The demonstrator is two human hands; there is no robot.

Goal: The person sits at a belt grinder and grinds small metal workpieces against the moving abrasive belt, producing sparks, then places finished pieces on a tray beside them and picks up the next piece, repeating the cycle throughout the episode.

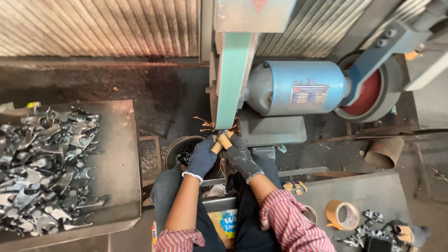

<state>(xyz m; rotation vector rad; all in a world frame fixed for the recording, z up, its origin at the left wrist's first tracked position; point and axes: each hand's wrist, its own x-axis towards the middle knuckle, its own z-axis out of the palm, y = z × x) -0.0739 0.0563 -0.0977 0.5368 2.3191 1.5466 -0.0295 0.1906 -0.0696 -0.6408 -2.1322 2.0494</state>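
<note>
- Both gloved hands are up at the sanding belt (232, 79), the green strip running down from twelve o'clock to the middle of the view.
- Left hand (202, 157) is closed, fingers wrapped round a small workpiece (222, 140), which sits dead centre, just under the belt's lower end.
- Right hand (241, 156) is closed on the same piece from the three o'clock side; the fingertips of the two gloves meet.
- The piece itself is mostly hidden by the gloves; its shape cannot be told.
- Sparks (207, 124) fly off toward nine o'clock, right where piece and belt touch.
- Blue motor (296, 87) lies just at three o'clock of the belt, a red wheel (368, 95) further out the same way.
- A dark bucket (179, 150) stands at seven o'clock of the hands, just beside the left knee.
- Over at nine o'clock, a metal tray (119, 158) carries a heap of grey metal parts (44, 168).
- At five o'clock, a roll of tape (343, 214) rests on a grey table (364, 189), a few more metal parts near it.
</note>
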